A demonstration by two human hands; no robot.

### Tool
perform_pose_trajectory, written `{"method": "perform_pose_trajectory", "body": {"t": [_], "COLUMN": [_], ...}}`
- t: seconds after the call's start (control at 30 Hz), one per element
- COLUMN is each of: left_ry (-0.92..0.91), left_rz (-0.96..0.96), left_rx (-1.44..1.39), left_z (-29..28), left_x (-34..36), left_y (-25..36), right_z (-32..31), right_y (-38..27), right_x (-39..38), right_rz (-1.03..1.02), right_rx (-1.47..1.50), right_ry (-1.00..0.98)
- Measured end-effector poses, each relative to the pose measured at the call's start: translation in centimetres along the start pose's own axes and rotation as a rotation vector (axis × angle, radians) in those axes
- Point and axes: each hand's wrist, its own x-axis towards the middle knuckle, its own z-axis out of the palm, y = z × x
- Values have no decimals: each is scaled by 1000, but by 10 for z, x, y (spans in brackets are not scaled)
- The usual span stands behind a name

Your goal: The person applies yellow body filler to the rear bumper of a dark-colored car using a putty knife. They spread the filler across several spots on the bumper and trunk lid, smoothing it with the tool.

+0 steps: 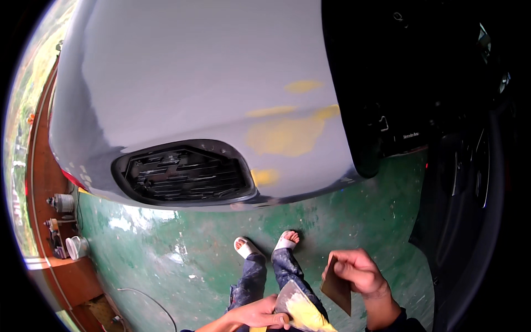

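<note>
Above glossy floor [193, 235], left grip [260, 313] clasps a yellow-smeared plate [301, 309], right grip [359, 272] a brown sheet [336, 289].

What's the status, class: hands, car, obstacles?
Left hand holding yellow-smeared scraper. Right hand gripping brown flat piece. Car panel showing yellow patches. Dark door at right.

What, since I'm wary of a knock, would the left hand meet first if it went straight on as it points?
Probably the brown sheet in the right hand, met by the yellow-smeared plate that the left hand holds; relative depth is unclear.
</note>
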Motion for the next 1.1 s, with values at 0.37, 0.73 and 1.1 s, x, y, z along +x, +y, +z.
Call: {"method": "perform_pose_trajectory", "body": {"t": [0.37,0.73,1.1], "left_ry": [3,763,952], "left_rz": [-103,46,118], "left_rx": [-47,-109,211], "left_z": [-9,17,16], "left_x": [5,39,76], "left_y": [-5,59,56], "right_z": [0,-7,-2], "right_y": [10,21,42], "right_x": [4,-3,17], "right_rz": [-24,-631,-1365], "right_rx": [-96,-408,-1498], "right_ry": [-64,677,715]}}
